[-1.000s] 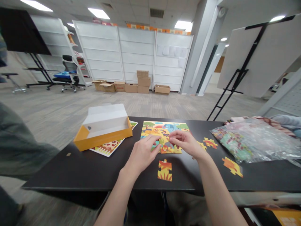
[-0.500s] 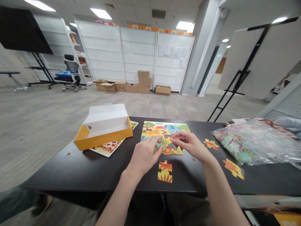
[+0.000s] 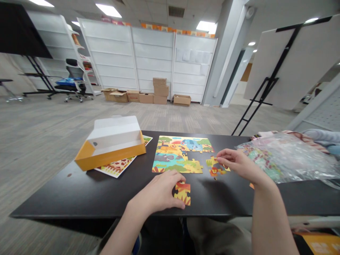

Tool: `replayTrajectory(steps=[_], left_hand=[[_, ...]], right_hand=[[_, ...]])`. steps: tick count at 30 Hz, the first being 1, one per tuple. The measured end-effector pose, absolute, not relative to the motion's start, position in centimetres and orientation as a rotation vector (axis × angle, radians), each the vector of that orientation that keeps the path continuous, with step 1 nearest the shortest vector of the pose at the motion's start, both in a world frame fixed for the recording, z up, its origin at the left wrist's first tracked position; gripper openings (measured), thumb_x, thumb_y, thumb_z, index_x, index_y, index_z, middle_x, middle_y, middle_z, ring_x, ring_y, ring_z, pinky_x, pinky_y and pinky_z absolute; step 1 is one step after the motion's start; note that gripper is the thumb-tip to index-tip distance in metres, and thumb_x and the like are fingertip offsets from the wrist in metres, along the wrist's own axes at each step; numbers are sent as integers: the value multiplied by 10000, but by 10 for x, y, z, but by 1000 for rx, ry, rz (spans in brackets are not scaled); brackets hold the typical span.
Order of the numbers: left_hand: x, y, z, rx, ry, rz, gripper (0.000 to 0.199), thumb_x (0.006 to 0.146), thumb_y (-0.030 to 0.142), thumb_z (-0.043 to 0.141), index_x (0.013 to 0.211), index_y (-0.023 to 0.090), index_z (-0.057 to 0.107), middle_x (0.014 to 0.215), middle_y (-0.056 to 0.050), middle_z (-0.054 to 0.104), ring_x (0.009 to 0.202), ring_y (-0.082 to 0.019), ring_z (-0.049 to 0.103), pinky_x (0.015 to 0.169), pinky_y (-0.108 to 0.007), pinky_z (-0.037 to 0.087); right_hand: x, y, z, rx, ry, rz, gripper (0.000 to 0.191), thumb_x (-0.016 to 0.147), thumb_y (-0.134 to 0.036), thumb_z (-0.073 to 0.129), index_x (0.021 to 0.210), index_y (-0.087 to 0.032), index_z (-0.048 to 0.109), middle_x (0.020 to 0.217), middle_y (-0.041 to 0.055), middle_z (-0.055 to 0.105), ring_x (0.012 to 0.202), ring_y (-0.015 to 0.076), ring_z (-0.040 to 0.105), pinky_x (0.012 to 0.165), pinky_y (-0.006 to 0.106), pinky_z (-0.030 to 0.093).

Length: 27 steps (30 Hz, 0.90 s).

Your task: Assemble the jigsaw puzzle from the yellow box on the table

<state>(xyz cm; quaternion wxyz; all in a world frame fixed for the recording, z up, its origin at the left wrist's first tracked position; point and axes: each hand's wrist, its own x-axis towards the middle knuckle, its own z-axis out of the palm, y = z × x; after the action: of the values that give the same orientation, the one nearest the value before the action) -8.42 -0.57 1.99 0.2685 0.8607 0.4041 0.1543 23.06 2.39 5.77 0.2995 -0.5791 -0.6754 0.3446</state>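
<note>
Stretching away beyond the desk, a grey carpeted floor point(image 3: 170, 117) runs back to tall white shelving panels point(image 3: 151, 56). Stacked cardboard boxes point(image 3: 159, 88) stand at their foot, an office chair point(image 3: 74, 79) sits off to the left, and white boards on black easels point(image 3: 271, 60) rise to the right.

On the black desk point(image 3: 66, 200), a crumpled clear plastic bag point(image 3: 287, 159) with something colourful inside lies at the right. An open yellow puzzle box point(image 3: 110, 152), its white inside showing, rests at the left on top of a printed picture sheet point(image 3: 117, 166). Between them, a partly built jungle jigsaw puzzle point(image 3: 177, 156) lies flat, with a gap at its lower right corner.

The right hand point(image 3: 241, 164) reaches in from the right, its fingers bent and pinching a cluster of joined pieces point(image 3: 215, 166) with a lion on it, just beside that gap. The left hand point(image 3: 156, 193) lies low on the desk below the puzzle, fingers together and only lightly curled. Its fingertips touch a loose orange-and-yellow piece point(image 3: 183, 193), though whether they grip it is hard to tell. A small orange piece point(image 3: 251, 186) peeks out by the right wrist, mostly hidden.
</note>
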Motion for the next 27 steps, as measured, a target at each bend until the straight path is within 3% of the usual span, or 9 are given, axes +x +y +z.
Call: replayTrajectory(steps=[3,6,11,17,27], left_hand=[[-84,-6,21,2300,1097,403,513,684,352,854,1149,261,659,1178,-44,692,1111,-278,646,935,-387,522],[-82,-4,19,2296,1077,450,594,673,312,853,1220,250,628,1227,-57,676,1138,-276,635,970,-396,519],[-70,-2,15,2326,1025,561,630,684,307,834,1261,236,591,1288,-73,648,1208,-278,604,1040,-411,495],[-47,0,17,2353,1044,597,594,776,328,768,1316,256,532,1353,-71,623,1218,-273,613,1046,-420,500],[-15,7,6,2474,995,664,682,804,321,746,1413,252,447,1383,-113,606,1246,-292,604,1030,-439,514]], right_hand=[[242,18,55,-1526,-1923,1086,431,808,-609,677,864,-183,636,708,31,675,670,172,608,626,287,460],[249,15,48,-1529,-1955,1198,412,809,-590,679,857,-186,613,689,16,669,646,162,604,600,275,436],[256,16,39,-1577,-1944,1250,397,828,-574,662,871,-188,582,662,14,666,633,164,617,570,267,427],[260,17,38,-1604,-1886,1273,427,809,-589,676,878,-182,569,654,7,645,620,158,624,558,264,444],[256,14,39,-1517,-1862,1318,427,801,-590,695,864,-185,574,626,-12,629,579,139,603,544,258,450]])
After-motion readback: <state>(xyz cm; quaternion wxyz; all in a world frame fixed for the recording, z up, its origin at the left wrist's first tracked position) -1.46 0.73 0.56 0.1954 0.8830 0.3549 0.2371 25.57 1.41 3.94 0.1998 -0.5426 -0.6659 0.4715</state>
